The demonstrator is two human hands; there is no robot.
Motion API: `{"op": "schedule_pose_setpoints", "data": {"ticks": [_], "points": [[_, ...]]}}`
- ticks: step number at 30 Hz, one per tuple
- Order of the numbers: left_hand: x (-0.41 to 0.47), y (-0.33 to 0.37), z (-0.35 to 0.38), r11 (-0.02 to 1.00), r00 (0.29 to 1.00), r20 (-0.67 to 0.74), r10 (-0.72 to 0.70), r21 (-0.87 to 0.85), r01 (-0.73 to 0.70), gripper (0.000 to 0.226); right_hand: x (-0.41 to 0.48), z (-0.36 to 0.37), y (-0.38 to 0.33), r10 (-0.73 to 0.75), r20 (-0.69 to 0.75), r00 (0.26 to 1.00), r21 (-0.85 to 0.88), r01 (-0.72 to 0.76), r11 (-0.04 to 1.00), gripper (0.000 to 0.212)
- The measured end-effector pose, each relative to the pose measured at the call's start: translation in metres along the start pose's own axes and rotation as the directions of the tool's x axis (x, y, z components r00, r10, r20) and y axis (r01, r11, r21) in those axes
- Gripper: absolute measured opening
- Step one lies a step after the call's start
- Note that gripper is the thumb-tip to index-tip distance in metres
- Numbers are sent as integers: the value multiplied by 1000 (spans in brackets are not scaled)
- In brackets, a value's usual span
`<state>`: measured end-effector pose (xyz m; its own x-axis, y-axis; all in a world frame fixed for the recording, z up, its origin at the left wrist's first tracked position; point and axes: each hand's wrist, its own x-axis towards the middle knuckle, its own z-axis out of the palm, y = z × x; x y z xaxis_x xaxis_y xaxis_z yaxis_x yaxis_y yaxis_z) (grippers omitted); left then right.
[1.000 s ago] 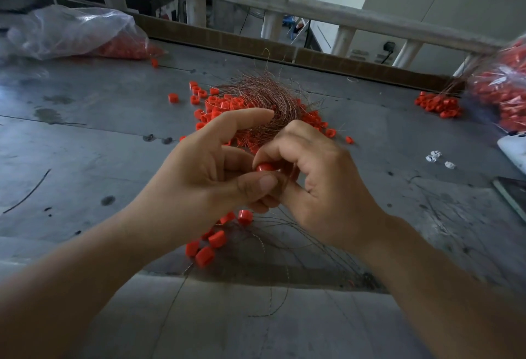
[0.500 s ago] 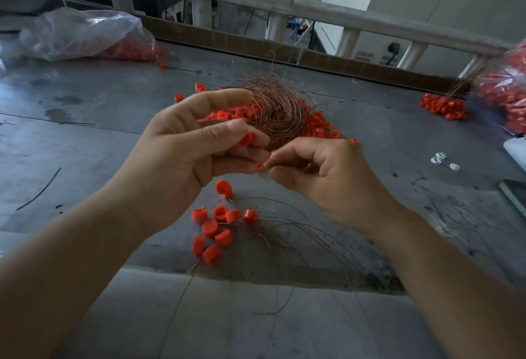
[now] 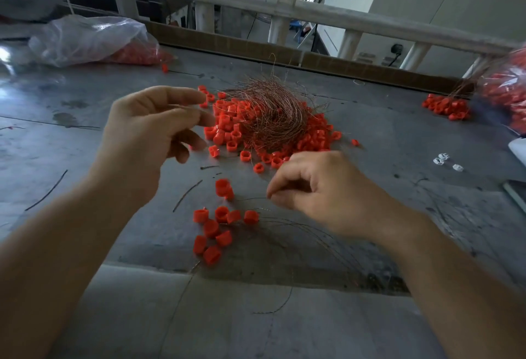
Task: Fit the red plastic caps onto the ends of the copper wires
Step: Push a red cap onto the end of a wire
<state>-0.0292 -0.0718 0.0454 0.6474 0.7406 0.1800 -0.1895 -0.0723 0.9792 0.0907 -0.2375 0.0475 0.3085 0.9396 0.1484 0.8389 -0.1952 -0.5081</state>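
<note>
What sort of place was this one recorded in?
Probably a small workshop or factory assembly bench: a scuffed grey worktable carries a heap of loose red plastic caps around a tangle of copper wire, and a clear plastic bag of more caps lies at the far left.

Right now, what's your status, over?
Left hand raised, fingers loose. Right hand pinches thin wire leading to a red cap. Cap pile beyond, nothing blocking.

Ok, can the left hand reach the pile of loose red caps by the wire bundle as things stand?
Probably yes. The left hand hovers beside the pile of red caps, fingertips almost at its edge, nothing between them. Whether its grip is free is too blurred to tell.
</note>
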Motion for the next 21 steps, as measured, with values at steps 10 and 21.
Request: {"op": "schedule_pose_setpoints", "data": {"ticks": [10, 21], "points": [[12, -36, 7, 503, 980, 91, 176, 848, -169, 29, -3, 1, 0, 45, 86, 995, -64, -40, 997, 13], [7, -32, 12, 563, 958, 140, 249, 784, -261, 15, 0, -3, 5, 79, -96, 992, -94, -88, 992, 14]]}}
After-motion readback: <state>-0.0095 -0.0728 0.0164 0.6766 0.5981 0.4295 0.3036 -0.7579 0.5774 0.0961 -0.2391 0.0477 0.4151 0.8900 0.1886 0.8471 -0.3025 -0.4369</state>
